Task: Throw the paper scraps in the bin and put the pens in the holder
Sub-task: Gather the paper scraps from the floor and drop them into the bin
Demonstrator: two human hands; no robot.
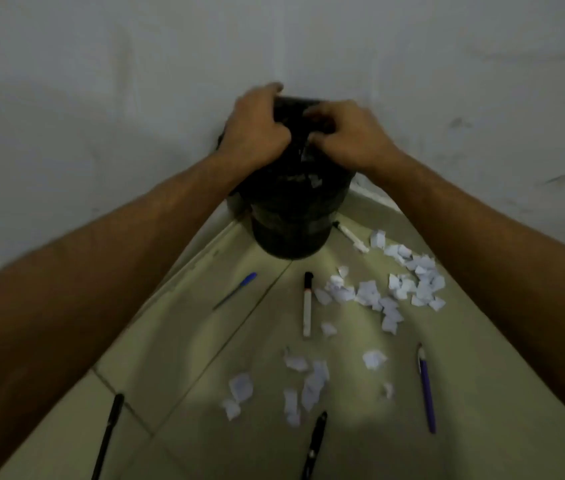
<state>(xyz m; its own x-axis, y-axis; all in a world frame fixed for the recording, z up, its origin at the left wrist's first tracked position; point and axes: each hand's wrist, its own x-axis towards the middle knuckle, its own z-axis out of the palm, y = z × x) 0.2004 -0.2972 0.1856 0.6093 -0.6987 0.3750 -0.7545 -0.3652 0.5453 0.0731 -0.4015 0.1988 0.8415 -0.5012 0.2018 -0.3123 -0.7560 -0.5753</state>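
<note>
Step in hand: we judge that we are working at the mouth of the black round bin [291, 220] with its dark plastic liner, either spreading the liner or dropping scraps in.
How to do it well: we should keep the mouth wide and let go right over it. A few white bits show on the bin's front below our hands and may have missed.
Left hand [257, 129]: at 11 o'clock on the rim, with fingers curled over the edge and gripping it.
Right hand [350, 136]: at 1 o'clock on the rim, fingers curled inward. Blur hides whether they pinch liner or paper, so we cannot tell.
Torn white paper scraps [378, 292]: most lie on the tiled floor [177, 341], from 4 to 6 o'clock of the bin.
Pens: a white marker with a black cap [307, 303] lies at 6 o'clock of the bin, with other pens scattered around it. No holder is in view.
</note>
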